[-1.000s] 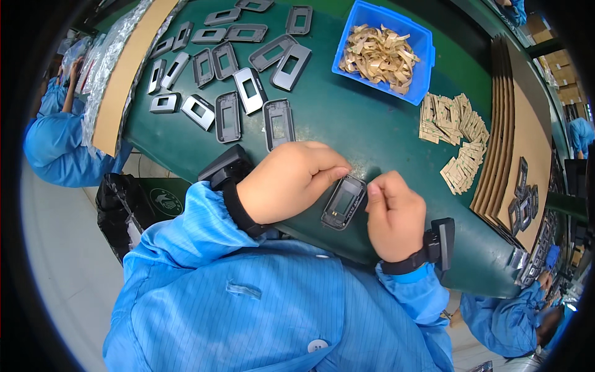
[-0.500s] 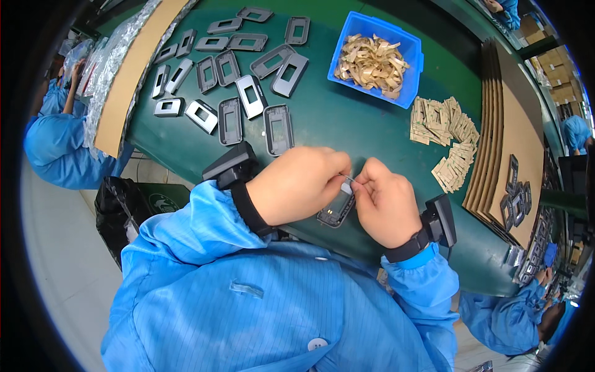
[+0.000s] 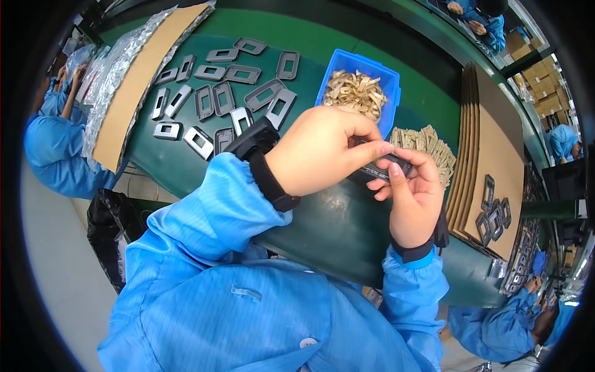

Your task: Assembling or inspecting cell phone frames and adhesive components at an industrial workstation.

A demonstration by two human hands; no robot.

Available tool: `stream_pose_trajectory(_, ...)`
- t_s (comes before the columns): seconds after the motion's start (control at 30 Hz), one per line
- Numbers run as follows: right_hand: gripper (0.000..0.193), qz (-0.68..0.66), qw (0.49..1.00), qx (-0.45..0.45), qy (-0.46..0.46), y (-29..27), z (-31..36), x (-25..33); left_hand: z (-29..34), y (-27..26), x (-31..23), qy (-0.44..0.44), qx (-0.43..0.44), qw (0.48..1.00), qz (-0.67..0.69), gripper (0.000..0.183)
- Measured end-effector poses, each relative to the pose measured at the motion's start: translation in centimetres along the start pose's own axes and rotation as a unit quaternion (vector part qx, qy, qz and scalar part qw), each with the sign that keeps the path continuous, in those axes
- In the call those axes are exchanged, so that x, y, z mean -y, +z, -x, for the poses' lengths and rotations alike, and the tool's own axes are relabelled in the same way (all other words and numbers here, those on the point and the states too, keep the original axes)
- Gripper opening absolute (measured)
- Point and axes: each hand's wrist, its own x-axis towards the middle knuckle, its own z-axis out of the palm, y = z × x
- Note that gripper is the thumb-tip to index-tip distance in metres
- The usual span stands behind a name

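Observation:
A small dark plastic housing (image 3: 375, 172) is raised above the green table, tilted between my two hands. My left hand (image 3: 331, 149) closes on its upper side, the thumb laid along the edge. From the right, my right hand (image 3: 416, 192) grips it, thumb in front and fingers behind. Fingers cover much of the piece, so its inner details cannot be made out. Beyond my left wrist lie several grey and silver housings (image 3: 200, 142) with rectangular windows. Close behind my right hand is a pile of tan adhesive strips (image 3: 427, 141).
A blue bin (image 3: 389, 93) of curled tan peelings stands beyond my hands. Stacked cardboard sheets (image 3: 474, 167) at the right carry several dark frames (image 3: 494, 218). Foil-wrapped cardboard (image 3: 133, 84) borders the left side. Co-workers in blue sit at both sides.
Both hands have lifted the dark housing off the table and moved it away from my body, to the right. Earlier they pinched a thin piece above it. The view has shifted slightly.

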Motion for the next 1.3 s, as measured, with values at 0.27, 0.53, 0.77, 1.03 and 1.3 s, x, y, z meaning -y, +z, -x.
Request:
stream_pose_trajectory(0.27, 0.015, -0.072, 0.995, -0.066, 0.015, 0.0, -0.1, -2.0, -0.1, 1.2, 1.6, -0.005, 0.018, 0.987, 0.159, 0.017)
stream_pose_trajectory(0.53, 0.015, -0.039, 0.995, -0.079, -0.045, 0.3, 0.4, -1.9, 0.1, 1.6, 1.8, 0.089, -0.160, 0.981, 0.057, 0.018)
stream_pose_trajectory(0.77, 0.029, -0.016, 0.992, -0.022, -0.124, 0.5, 0.9, -2.6, 0.2, 1.6, 2.2, 0.126, -0.187, 0.974, -0.017, 0.017)
stream_pose_trajectory(1.03, 0.041, -0.051, 0.987, 0.041, -0.147, 0.0, 1.0, -3.0, 0.0, 2.0, 2.8, 0.079, -0.048, 0.988, 0.124, 0.008)
stream_pose_trajectory(1.3, 0.044, -0.067, 0.989, 0.032, -0.131, -0.1, 0.9, -2.6, -0.3, 1.7, 3.2, 0.148, -0.131, 0.980, -0.013, 0.013)
